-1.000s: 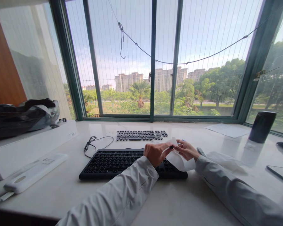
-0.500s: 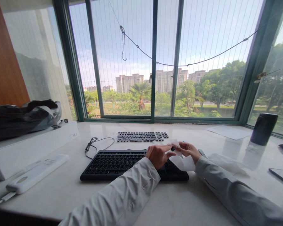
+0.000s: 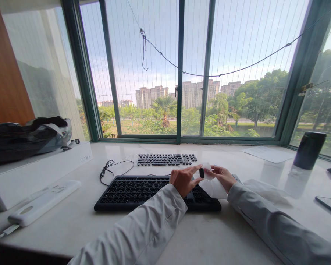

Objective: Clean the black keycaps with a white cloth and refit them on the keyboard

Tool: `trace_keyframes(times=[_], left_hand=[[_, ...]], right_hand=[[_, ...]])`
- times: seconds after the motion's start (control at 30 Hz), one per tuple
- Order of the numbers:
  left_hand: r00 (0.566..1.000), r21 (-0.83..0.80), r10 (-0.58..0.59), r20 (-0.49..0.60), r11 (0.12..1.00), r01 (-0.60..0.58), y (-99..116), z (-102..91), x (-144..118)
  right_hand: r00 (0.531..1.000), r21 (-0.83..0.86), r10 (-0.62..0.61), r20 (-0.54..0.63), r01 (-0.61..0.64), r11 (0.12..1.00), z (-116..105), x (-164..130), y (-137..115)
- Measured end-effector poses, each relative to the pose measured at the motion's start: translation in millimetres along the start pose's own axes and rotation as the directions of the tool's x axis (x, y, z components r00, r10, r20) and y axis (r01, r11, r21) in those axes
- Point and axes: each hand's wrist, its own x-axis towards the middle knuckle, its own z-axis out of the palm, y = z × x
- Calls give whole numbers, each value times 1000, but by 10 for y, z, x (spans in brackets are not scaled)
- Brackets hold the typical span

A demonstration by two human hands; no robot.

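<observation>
Over the right end of a black keyboard [image 3: 143,189], my left hand [image 3: 183,180] pinches a small black keycap [image 3: 201,172] between thumb and forefinger. My right hand [image 3: 223,177] holds a white wipe [image 3: 213,186] against that keycap from the right. The wipe hangs down over the keyboard's right edge. Behind the keyboard, a set of loose black keycaps [image 3: 165,159] lies in rows on the white counter [image 3: 204,235].
The keyboard's black cable [image 3: 110,167] coils at the left. A white box [image 3: 35,171] carries a dark bag [image 3: 24,138], with a white device [image 3: 42,201] in front. At the right stand a dark cylinder [image 3: 309,150], a paper sheet [image 3: 269,154], a crumpled wipe [image 3: 267,191] and a phone [image 3: 329,205].
The keycap has turned between my fingers and now shows plainly above the wipe. My left forefinger has stretched out over it. The right hand has drawn the wipe slightly lower.
</observation>
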Motion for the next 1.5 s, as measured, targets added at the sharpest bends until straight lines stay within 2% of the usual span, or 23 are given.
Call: trace_keyframes(times=[0.17,0.37,0.53,0.7,0.87,1.0,1.23,1.4,1.5], left_hand=[[999,-39,53,1,998,-53,-4,-4,-11],[992,-42,121,21,992,-120,-43,29,-20],[995,-42,84,-45,995,-86,-30,48,-13],[995,-136,-30,-92,991,17,20,7,7],[986,-397,-164,-42,908,134,24,29,68],[970,-524,-242,7,825,210,18,46,95],[943,-528,-329,50,793,304,20,61,73],[932,-511,-356,-72,815,272,5,105,75],[926,-518,-368,-82,810,276,17,120,71]], right_hand=[[995,29,-26,-101,29,999,41,-39,-65],[999,55,-44,4,44,998,111,-90,-102],[999,90,-31,-16,32,995,118,-91,-123],[996,104,-25,-83,34,994,89,-65,-127],[996,185,-58,60,46,982,107,-94,-141],[992,115,-110,63,102,988,122,-107,-126],[984,9,-179,10,179,984,111,-63,-56],[987,-7,-158,-36,157,988,115,-65,-51],[989,13,-146,-29,147,989,114,-66,-49]])
